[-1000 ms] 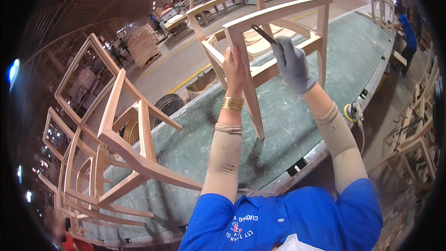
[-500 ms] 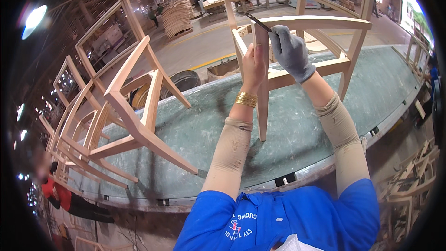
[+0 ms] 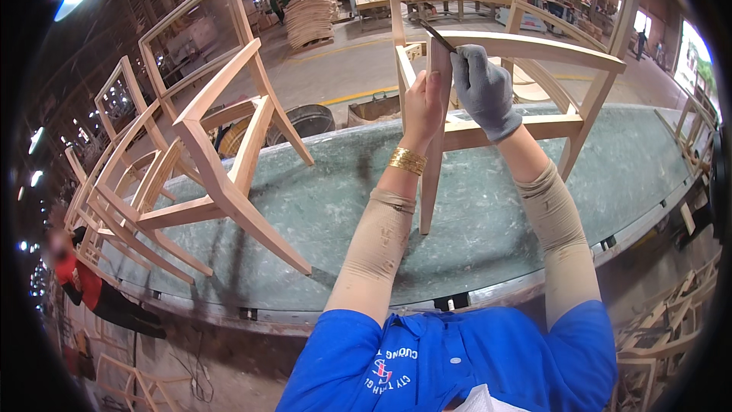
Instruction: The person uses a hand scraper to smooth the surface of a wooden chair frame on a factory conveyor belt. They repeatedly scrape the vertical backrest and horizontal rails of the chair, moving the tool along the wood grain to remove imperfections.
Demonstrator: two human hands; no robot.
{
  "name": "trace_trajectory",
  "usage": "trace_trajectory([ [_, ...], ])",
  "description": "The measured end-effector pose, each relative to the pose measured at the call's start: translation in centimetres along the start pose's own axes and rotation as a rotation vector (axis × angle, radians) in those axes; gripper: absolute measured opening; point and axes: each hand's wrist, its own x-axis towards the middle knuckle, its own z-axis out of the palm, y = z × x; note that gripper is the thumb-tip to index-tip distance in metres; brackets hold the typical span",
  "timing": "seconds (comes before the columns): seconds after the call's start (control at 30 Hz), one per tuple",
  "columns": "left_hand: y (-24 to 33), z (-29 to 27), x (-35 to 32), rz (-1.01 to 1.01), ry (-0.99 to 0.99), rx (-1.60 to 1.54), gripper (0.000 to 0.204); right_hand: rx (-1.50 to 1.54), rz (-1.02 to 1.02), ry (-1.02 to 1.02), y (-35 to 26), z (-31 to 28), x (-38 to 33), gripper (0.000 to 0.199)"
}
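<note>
My left hand (image 3: 425,107), bare with gold bangles at the wrist, is wrapped round the upper part of a front leg of an unpainted wooden armchair frame (image 3: 526,128). In a grey glove, my right hand (image 3: 485,94) is closed on a thin, dark, flat tool (image 3: 436,34), possibly a file. The tool crosses the top of that leg, where the armrest (image 3: 534,47) meets it. Glove and fingers hide the tool's near end. The chair frame stands on a greenish worktable (image 3: 343,206).
More wooden chair frames (image 3: 229,152) stand on the table to the left. Beyond the far edge are round bins (image 3: 301,123) and stacked curved wood parts (image 3: 311,17). A person in red (image 3: 88,286) is at the left. Other frames (image 3: 667,320) lie at the lower right.
The view has shifted slightly, so the chairs and background sit differently in it. My left hand stays round the leg. My right hand keeps the dark tool at the leg's top.
</note>
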Motion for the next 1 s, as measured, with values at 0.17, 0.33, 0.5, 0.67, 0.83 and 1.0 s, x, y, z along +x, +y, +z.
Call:
trace_trajectory([
  [0.17,-0.3,0.0,0.0,-0.009,0.003,0.004,0.05,0.002,0.0,0.0,0.1,0.1,0.0,0.011],
  [0.33,-0.5,0.0,0.1,0.002,0.017,-0.003,0.051,0.012,-0.01,0.005,-0.2,0.0,0.3,0.008],
  [0.5,0.0,0.0,0.0,-0.013,0.0,0.017,0.051,-0.096,-0.008,-0.044,-0.6,-0.2,0.6,0.01],
  [0.67,0.6,-0.3,0.1,-0.031,0.003,0.044,0.05,-0.134,-0.071,-0.104,-0.3,-0.6,0.6,0.01],
  [0.83,0.9,-0.2,-0.1,-0.027,0.022,0.119,0.051,-0.121,-0.108,-0.125,0.4,-0.8,0.4,0.008],
  [1.0,0.8,-0.1,-0.3,-0.04,0.031,0.127,0.052,-0.08,-0.13,-0.102,0.5,-0.6,0.4,0.006],
])
